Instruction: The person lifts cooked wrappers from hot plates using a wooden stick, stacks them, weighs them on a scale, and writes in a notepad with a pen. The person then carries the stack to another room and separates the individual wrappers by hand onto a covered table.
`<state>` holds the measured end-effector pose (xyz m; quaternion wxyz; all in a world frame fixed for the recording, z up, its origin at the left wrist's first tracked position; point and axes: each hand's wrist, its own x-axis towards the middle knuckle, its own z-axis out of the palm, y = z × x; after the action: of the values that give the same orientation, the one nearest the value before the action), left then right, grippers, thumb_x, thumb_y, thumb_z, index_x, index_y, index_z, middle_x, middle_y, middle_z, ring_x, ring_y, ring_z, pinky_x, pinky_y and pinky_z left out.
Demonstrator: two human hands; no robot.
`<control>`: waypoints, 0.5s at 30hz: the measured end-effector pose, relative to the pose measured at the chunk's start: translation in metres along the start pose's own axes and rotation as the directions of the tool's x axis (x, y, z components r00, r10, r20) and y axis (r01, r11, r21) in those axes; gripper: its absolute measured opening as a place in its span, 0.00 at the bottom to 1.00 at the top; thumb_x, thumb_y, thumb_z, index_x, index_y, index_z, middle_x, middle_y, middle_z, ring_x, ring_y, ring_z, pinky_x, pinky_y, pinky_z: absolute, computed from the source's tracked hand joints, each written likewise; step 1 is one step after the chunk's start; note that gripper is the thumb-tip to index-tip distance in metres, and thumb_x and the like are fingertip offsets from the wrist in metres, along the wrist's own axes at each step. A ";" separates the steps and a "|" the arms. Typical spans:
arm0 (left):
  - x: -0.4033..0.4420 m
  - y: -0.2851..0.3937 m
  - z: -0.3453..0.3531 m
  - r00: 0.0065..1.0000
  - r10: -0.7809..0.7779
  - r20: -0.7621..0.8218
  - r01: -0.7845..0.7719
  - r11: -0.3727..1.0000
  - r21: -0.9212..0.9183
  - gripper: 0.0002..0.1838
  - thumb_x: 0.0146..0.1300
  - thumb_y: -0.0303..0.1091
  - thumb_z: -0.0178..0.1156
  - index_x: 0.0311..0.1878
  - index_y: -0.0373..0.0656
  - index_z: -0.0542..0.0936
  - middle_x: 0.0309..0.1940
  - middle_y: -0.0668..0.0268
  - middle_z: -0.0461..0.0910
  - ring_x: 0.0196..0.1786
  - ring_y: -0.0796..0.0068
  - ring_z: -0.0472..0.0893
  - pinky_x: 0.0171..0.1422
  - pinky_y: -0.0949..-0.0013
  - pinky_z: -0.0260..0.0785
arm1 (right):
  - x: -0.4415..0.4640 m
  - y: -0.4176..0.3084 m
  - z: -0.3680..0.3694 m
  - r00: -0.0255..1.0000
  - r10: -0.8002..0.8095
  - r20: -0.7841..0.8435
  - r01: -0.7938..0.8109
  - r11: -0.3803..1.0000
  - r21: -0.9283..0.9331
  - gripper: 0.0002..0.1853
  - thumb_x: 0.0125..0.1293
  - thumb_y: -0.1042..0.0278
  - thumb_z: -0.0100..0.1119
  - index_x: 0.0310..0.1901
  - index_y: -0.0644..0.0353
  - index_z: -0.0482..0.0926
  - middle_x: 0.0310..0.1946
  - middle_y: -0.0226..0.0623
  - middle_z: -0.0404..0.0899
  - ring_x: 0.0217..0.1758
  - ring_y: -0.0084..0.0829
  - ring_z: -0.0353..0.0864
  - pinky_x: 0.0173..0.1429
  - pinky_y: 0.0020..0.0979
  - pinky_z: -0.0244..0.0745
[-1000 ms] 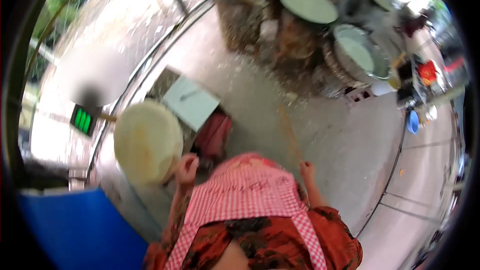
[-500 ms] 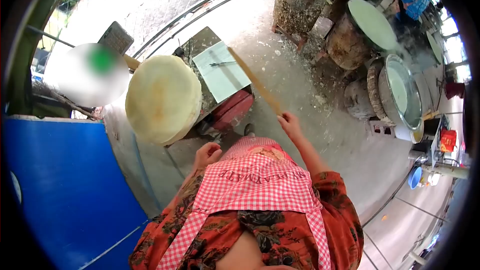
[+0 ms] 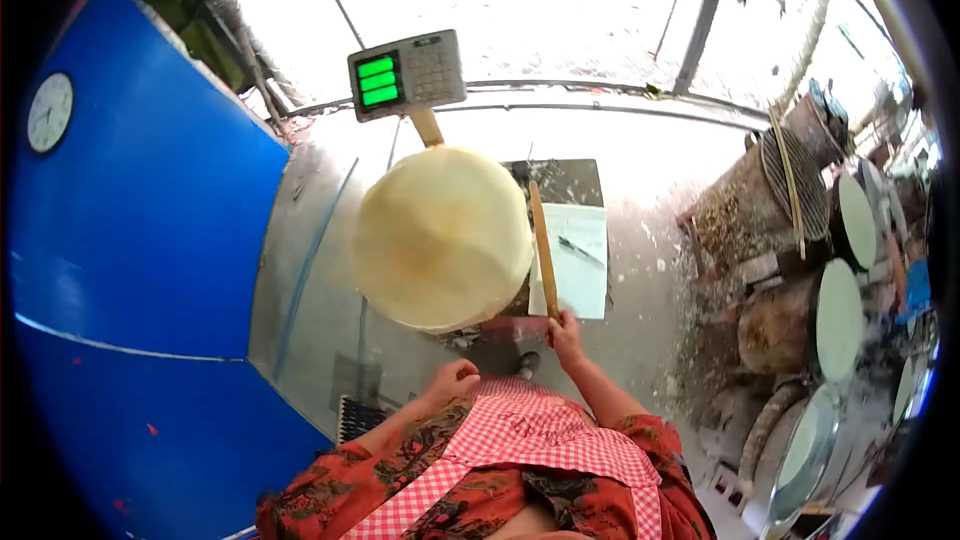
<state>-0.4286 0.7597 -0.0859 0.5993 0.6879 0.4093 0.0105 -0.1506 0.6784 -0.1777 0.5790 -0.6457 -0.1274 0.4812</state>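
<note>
My right hand [image 3: 567, 338] is closed round the lower end of a long flat wooden stick [image 3: 544, 255], which points away from me beside the stack. In front of me is a thick stack of round, pale yellow, thin sheets [image 3: 445, 240], browner in the middle. My left hand [image 3: 455, 380] hangs near the apron, below the stack and apart from it, fingers curled with nothing seen in them. Just right of the stick lies an open notebook [image 3: 585, 285] with a pen [image 3: 580, 251] on it.
Behind the stack stands a scale display [image 3: 408, 75] with lit green digits. A blue panel [image 3: 160, 240] with a wall clock [image 3: 50, 112] is on the left. Drum stoves [image 3: 780, 325] with round pale tops and a grate-topped drum [image 3: 755, 205] line the right.
My view has turned left, so the stack now sits nearer the middle and the stoves further right. The stick, still in my right hand, has come in beside the stack, over the notebook's edge.
</note>
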 end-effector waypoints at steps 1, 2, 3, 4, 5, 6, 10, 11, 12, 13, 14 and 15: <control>-0.001 0.000 -0.002 0.999 -0.006 -0.035 0.007 0.999 0.042 0.15 0.58 0.38 0.65 0.43 0.39 0.80 0.34 0.65 0.82 0.35 0.80 0.79 0.41 0.72 0.73 | 0.004 -0.001 0.003 0.998 0.038 0.052 -0.039 0.999 0.017 0.09 0.65 0.71 0.52 0.46 0.60 0.71 0.26 0.30 0.74 0.23 0.22 0.74 0.25 0.24 0.69; -0.001 -0.001 -0.003 0.998 0.027 -0.059 -0.026 0.999 0.022 0.14 0.58 0.38 0.64 0.42 0.38 0.80 0.31 0.65 0.81 0.33 0.80 0.79 0.40 0.72 0.72 | 0.009 -0.001 0.007 0.992 0.075 0.104 -0.078 0.996 0.031 0.09 0.65 0.72 0.53 0.46 0.60 0.71 0.28 0.31 0.75 0.26 0.22 0.75 0.27 0.25 0.71; -0.003 -0.005 -0.002 0.995 0.060 -0.085 -0.060 0.998 0.005 0.14 0.58 0.38 0.64 0.41 0.38 0.80 0.29 0.65 0.81 0.32 0.79 0.78 0.39 0.71 0.72 | 0.013 -0.003 0.012 0.981 0.109 0.158 -0.118 0.992 0.043 0.10 0.64 0.72 0.53 0.47 0.60 0.71 0.31 0.31 0.76 0.28 0.23 0.76 0.30 0.25 0.72; -0.004 -0.003 -0.001 0.989 0.094 -0.113 -0.096 0.995 -0.011 0.14 0.59 0.38 0.63 0.40 0.37 0.79 0.27 0.65 0.81 0.31 0.78 0.78 0.37 0.71 0.71 | 0.018 -0.003 0.014 0.972 0.142 0.185 -0.145 0.989 0.000 0.11 0.64 0.72 0.54 0.48 0.59 0.71 0.32 0.31 0.76 0.29 0.24 0.77 0.32 0.26 0.73; -0.008 -0.002 -0.002 0.990 0.031 -0.136 -0.037 0.998 -0.043 0.13 0.58 0.38 0.64 0.40 0.38 0.80 0.28 0.65 0.81 0.31 0.78 0.79 0.38 0.71 0.72 | 0.022 -0.001 0.016 0.962 0.176 0.209 -0.171 0.984 -0.044 0.12 0.63 0.73 0.54 0.49 0.59 0.71 0.34 0.31 0.77 0.31 0.24 0.77 0.34 0.27 0.74; -0.009 0.000 -0.003 0.989 0.022 -0.149 -0.030 0.998 -0.051 0.13 0.59 0.38 0.64 0.40 0.38 0.80 0.28 0.65 0.81 0.31 0.78 0.79 0.38 0.71 0.72 | 0.023 -0.006 0.020 0.950 0.212 0.228 -0.197 0.977 -0.085 0.13 0.63 0.73 0.55 0.49 0.59 0.70 0.35 0.31 0.77 0.32 0.25 0.78 0.36 0.27 0.75; -0.014 -0.011 -0.009 0.987 -0.014 -0.157 0.003 0.997 -0.073 0.15 0.60 0.39 0.63 0.44 0.37 0.79 0.31 0.64 0.81 0.33 0.78 0.79 0.39 0.69 0.72 | 0.014 -0.038 0.030 0.912 0.313 0.266 -0.294 0.949 -0.112 0.17 0.61 0.75 0.57 0.52 0.59 0.70 0.35 0.32 0.77 0.30 0.27 0.78 0.30 0.28 0.75; -0.011 -0.025 -0.006 0.983 0.004 -0.184 -0.017 0.998 -0.068 0.15 0.60 0.38 0.63 0.44 0.37 0.79 0.31 0.64 0.81 0.33 0.78 0.79 0.39 0.69 0.72 | 0.015 -0.043 0.032 0.905 0.335 0.262 -0.312 0.941 -0.128 0.17 0.61 0.75 0.57 0.52 0.59 0.70 0.35 0.33 0.77 0.29 0.27 0.78 0.29 0.28 0.74; -0.012 -0.033 -0.004 0.978 0.021 -0.208 -0.035 0.997 -0.064 0.15 0.60 0.38 0.63 0.43 0.36 0.79 0.31 0.64 0.81 0.32 0.78 0.79 0.38 0.69 0.72 | 0.014 -0.046 0.033 0.897 0.359 0.256 -0.332 0.932 -0.144 0.17 0.61 0.75 0.57 0.52 0.59 0.70 0.34 0.33 0.77 0.28 0.28 0.77 0.28 0.28 0.74; -0.013 -0.042 -0.001 0.971 0.007 -0.240 -0.034 0.993 -0.109 0.14 0.60 0.38 0.62 0.42 0.37 0.79 0.30 0.64 0.81 0.32 0.78 0.79 0.37 0.70 0.72 | 0.013 -0.046 0.031 0.889 0.385 0.249 -0.354 0.921 -0.162 0.17 0.61 0.74 0.58 0.52 0.60 0.70 0.34 0.34 0.77 0.27 0.28 0.77 0.27 0.28 0.74; -0.016 -0.051 0.004 0.962 -0.009 -0.271 -0.035 0.987 -0.156 0.13 0.60 0.38 0.62 0.41 0.37 0.79 0.28 0.64 0.81 0.31 0.78 0.79 0.37 0.70 0.71 | 0.013 -0.042 0.028 0.889 0.389 0.241 -0.352 0.918 -0.183 0.17 0.61 0.75 0.57 0.51 0.60 0.70 0.33 0.34 0.77 0.27 0.28 0.77 0.27 0.28 0.74; -0.019 -0.052 0.007 0.952 -0.022 -0.304 -0.041 0.979 -0.200 0.13 0.60 0.38 0.62 0.39 0.37 0.79 0.27 0.64 0.80 0.31 0.78 0.78 0.36 0.70 0.71 | 0.016 -0.041 0.027 0.891 0.388 0.235 -0.346 0.916 -0.201 0.17 0.61 0.75 0.57 0.51 0.60 0.70 0.32 0.34 0.77 0.26 0.28 0.77 0.26 0.29 0.74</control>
<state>-0.4665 0.7404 -0.1225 0.5961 0.6151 0.4903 0.1610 -0.1477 0.7190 -0.1455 0.4031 -0.6292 -0.1172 0.6541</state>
